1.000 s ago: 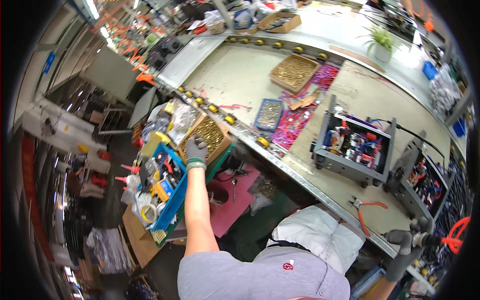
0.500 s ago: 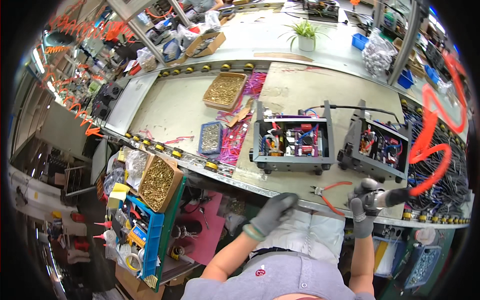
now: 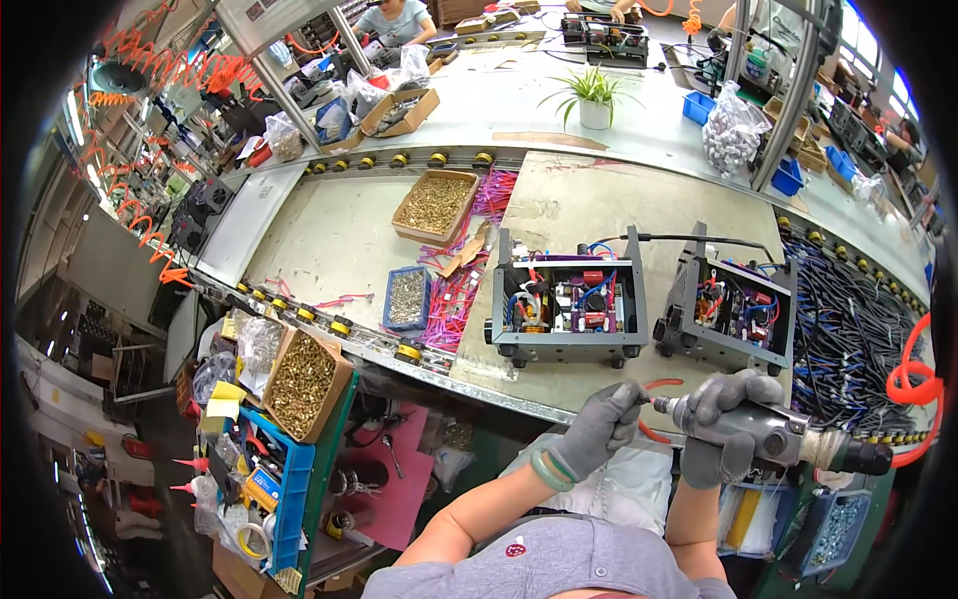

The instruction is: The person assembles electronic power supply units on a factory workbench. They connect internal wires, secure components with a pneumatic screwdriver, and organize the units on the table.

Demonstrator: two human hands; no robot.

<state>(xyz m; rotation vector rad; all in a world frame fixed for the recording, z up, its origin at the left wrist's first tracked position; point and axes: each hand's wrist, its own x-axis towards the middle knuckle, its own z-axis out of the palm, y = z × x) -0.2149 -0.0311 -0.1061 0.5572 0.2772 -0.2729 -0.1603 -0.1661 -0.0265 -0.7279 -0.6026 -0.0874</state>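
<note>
My right hand [image 3: 720, 424], in a grey glove, is wrapped round a silver air screwdriver [image 3: 783, 435] that lies nearly level, its bit pointing left. At that bit my gloved left hand [image 3: 597, 429] has its fingers pinched together; what they hold, if anything, is too small to make out. Behind the hands, cutters with orange handles [image 3: 655, 436] lie on the bench, partly hidden. Just beyond stand two open grey metal housings, one in the middle [image 3: 574, 348] and one to its right [image 3: 720, 350], with circuit parts and wires inside.
A brown box of brass-coloured fasteners [image 3: 436, 238] and a blue tray of silver screws [image 3: 387, 309] sit left of the housings, beside pink wires [image 3: 454, 317]. Black cables [image 3: 848, 329] pile up at right. An orange coiled hose [image 3: 913, 389] hangs there. Other people sit across the bench.
My right hand has brought the air screwdriver round so its bit points left. The left hand has moved right and up to the bit, its fingers now pinched. My view has shifted slightly.
</note>
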